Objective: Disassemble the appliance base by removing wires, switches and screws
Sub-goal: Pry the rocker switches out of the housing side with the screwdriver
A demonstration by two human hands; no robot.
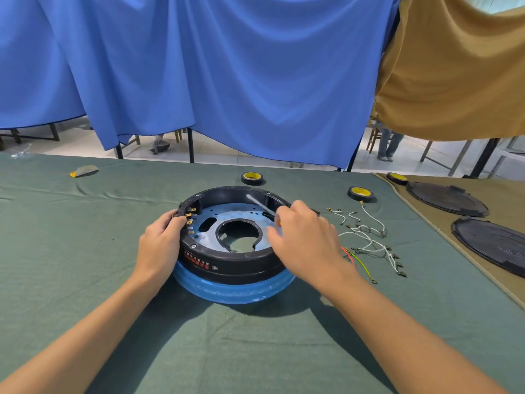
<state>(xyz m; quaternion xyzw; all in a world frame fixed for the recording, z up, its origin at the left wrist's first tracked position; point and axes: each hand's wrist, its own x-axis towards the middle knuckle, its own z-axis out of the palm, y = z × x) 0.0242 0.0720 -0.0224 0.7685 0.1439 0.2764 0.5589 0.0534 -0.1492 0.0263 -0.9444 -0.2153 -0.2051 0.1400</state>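
Observation:
A round black appliance base (227,265) with a blue lower ring lies upside down on the green cloth. Its inner plate is bluish metal with a round central hole. A row of brass terminals (189,221) lines its left inner wall. My left hand (162,240) grips the left rim beside those terminals. Over the right side of the base, my right hand (304,237) holds a screwdriver whose blurred shaft (260,204) points up and left over the inner plate. Loose white, red and yellow-green wires (369,243) lie on the cloth to the right.
Two rolls of black tape (252,178) (360,193) sit behind the base, a third (397,178) at the far right. Two black round covers (447,199) (494,243) lie on a tan cloth at the right. Blue and tan curtains hang behind the table.

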